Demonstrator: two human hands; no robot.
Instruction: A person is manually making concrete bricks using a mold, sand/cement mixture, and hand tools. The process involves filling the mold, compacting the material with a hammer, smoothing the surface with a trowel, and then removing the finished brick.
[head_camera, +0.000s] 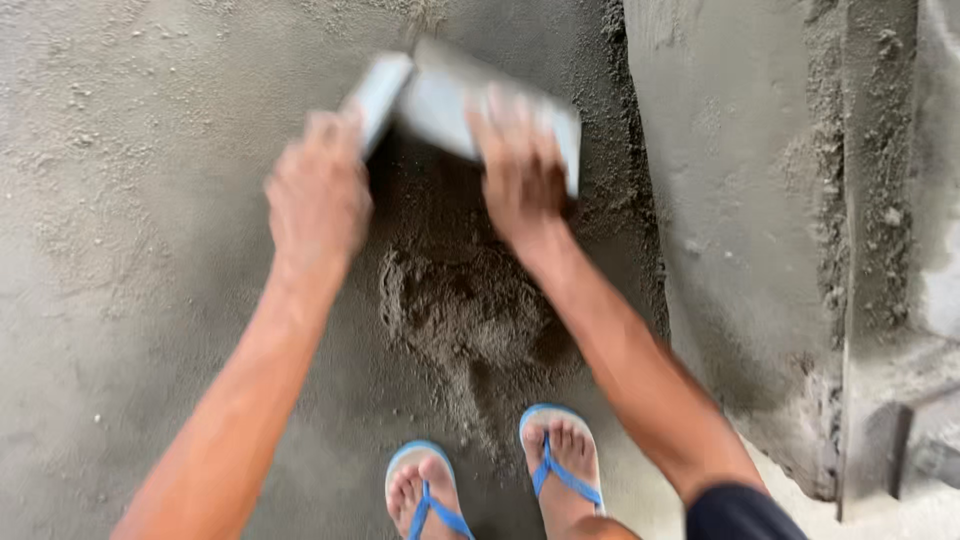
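Note:
My left hand (318, 195) and my right hand (520, 170) both grip a flat grey rectangular block or mould (445, 100), tilted and blurred by motion, above a sandy floor. The left hand holds its left end, the right hand lies over its right part. Below the block lies a small heap of dark damp sand (465, 310). My two feet in blue flip-flops (490, 480) stand just in front of the heap.
Grey sandy ground (130, 250) stretches to the left. A raised grey concrete slab or wall face (740, 200) stands on the right, with rough crumbly edges and a step (900, 420) at the lower right.

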